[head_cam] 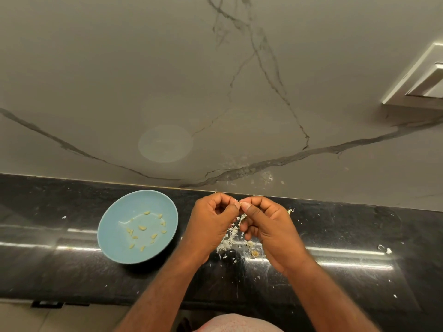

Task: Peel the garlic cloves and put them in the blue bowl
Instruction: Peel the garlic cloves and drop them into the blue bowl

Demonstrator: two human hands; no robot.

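While you pinch the garlic clove [240,202] between both thumbs at mid-frame, it is nearly hidden, so its long axis cannot be told. Your left hand [214,222] and right hand [266,227] are both curled closed on it, fingertips touching. The blue bowl [115,245] sits just left of your left hand, the nearer one, holding peeled cloves [142,227]. Peel scraps [227,243] litter the dark counter [347,236] below; the wall [143,80] edge runs close behind, with open counter to the right.
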